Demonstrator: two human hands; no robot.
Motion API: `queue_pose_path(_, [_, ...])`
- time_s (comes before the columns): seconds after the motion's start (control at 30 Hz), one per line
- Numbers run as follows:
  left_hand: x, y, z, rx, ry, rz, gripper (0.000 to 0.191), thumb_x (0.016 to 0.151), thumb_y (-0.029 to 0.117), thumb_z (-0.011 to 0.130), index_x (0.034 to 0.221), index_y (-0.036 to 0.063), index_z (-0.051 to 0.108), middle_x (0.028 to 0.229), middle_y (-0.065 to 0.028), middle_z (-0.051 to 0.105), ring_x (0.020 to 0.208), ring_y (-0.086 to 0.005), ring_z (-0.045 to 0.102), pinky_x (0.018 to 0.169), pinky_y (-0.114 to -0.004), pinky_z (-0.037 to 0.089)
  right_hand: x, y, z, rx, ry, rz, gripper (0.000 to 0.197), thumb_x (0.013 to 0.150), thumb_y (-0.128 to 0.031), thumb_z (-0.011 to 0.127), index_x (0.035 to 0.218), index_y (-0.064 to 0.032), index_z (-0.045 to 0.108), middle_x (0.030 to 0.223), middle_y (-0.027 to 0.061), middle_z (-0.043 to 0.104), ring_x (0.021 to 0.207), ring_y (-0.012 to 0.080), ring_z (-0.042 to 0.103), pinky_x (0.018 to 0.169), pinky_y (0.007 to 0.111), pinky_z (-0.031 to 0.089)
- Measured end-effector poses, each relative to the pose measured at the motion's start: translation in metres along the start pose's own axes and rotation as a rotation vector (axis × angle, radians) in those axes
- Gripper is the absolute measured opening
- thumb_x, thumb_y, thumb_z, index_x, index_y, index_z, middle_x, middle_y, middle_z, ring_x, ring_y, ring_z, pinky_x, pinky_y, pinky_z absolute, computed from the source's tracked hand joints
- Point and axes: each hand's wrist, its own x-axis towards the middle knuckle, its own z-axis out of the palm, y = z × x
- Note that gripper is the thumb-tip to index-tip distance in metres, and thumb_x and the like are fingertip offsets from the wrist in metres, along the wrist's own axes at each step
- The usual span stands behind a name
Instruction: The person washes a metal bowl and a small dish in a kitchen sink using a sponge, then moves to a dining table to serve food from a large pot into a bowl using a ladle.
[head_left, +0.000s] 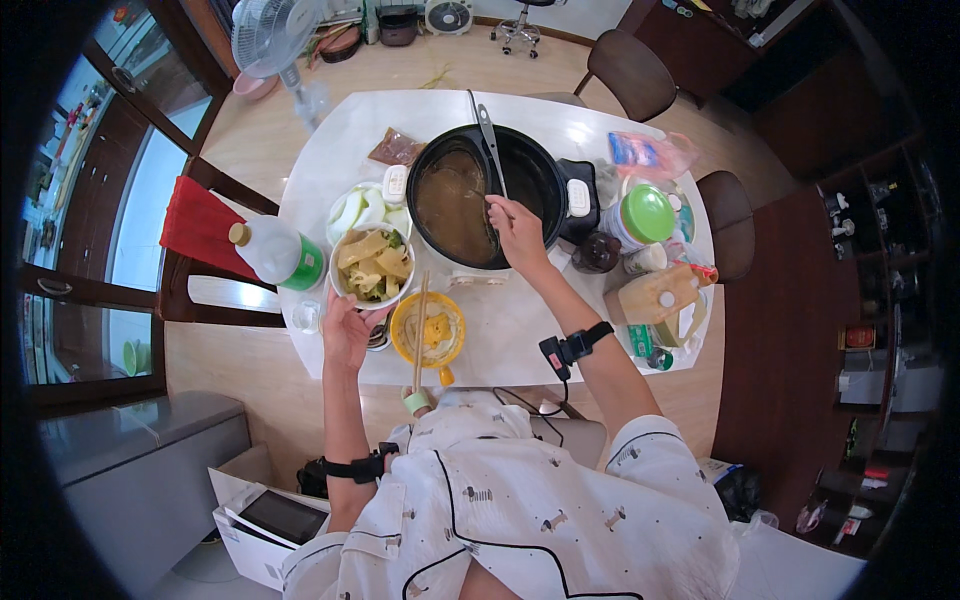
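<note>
My left hand (348, 330) holds a white bowl of cut vegetables (373, 264) from below, tilted a little, just left of a black divided hot pot (555, 165). Brown broth (450, 196) fills the pot's left half; the right half looks dark and its content cannot be told. My right hand (515, 229) is over the pot's divider, with its fingers closed on the thin handle of a utensil that reaches into the broth. A second utensil with a grey handle (490, 139) rests across the pot. Wooden chopsticks (422, 330) lie across a yellow bowl of sauce (450, 307) nearer to me.
Sliced pale vegetables (352, 210) lie behind the held bowl. On the left stand a large bottle (277, 251) and a clear glass (306, 316). To the right are a green-lidded tub (646, 214), a dark round container (596, 253) and a jug of tan liquid (660, 294).
</note>
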Motion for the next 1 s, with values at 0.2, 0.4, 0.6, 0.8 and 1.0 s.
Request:
queue_pose_path(0.2, [0.000,0.000,-0.002,0.003,0.018,-0.007,0.055,0.091,0.018,0.052,0.141,0.0020,0.035,0.140,-0.0182,0.049,0.125,-0.0347,0.054,0.102,-0.051,0.052,-0.027,-0.003,-0.008,0.226,-0.033,0.199,0.030,0.101,-0.021,0.052,0.115,0.0019,0.065,0.085,0.0082,0.068,0.071,0.0102,0.063,0.067,0.026,0.053])
queue_pose_path(0.4, [0.004,-0.004,0.002,-0.006,0.009,-0.004,0.054,0.091,0.017,0.051,0.140,0.0016,0.035,0.139,-0.0198,0.049,0.124,-0.0360,0.055,0.101,-0.050,0.052,-0.041,-0.002,-0.005,0.544,0.063,0.306,0.034,0.102,-0.023,0.050,0.117,0.0052,0.062,0.085,0.0120,0.069,0.071,0.0127,0.064,0.066,0.026,0.055])
queue_pose_path(0.6, [0.005,-0.007,0.002,-0.008,-0.009,-0.010,0.053,0.092,0.016,0.050,0.140,0.0009,0.034,0.138,-0.0210,0.050,0.121,-0.0366,0.057,0.100,-0.048,0.054,-0.047,-0.009,-0.013,0.645,0.132,0.371,0.035,0.103,-0.025,0.050,0.115,0.0055,0.061,0.085,0.0144,0.069,0.070,0.0140,0.065,0.065,0.027,0.056])
queue_pose_path(0.8, [0.008,-0.012,0.001,-0.015,-0.008,-0.015,0.052,0.092,0.016,0.050,0.140,0.0015,0.035,0.138,-0.0198,0.050,0.120,-0.0365,0.057,0.099,-0.048,0.054,-0.049,-0.024,-0.029,0.671,0.184,0.383,0.036,0.103,-0.026,0.049,0.114,0.0073,0.060,0.085,0.0157,0.069,0.069,0.0150,0.066,0.065,0.028,0.058])
queue_pose_path(1.0, [0.007,-0.012,0.012,-0.035,-0.001,-0.011,0.049,0.091,0.016,0.052,0.136,0.0013,0.040,0.137,-0.0185,0.052,0.122,-0.0358,0.056,0.101,-0.050,0.052,-0.047,-0.070,-0.053,0.556,0.217,0.222,0.034,0.103,-0.023,0.049,0.116,0.0062,0.060,0.085,0.0146,0.069,0.069,0.0139,0.066,0.066,0.027,0.057])
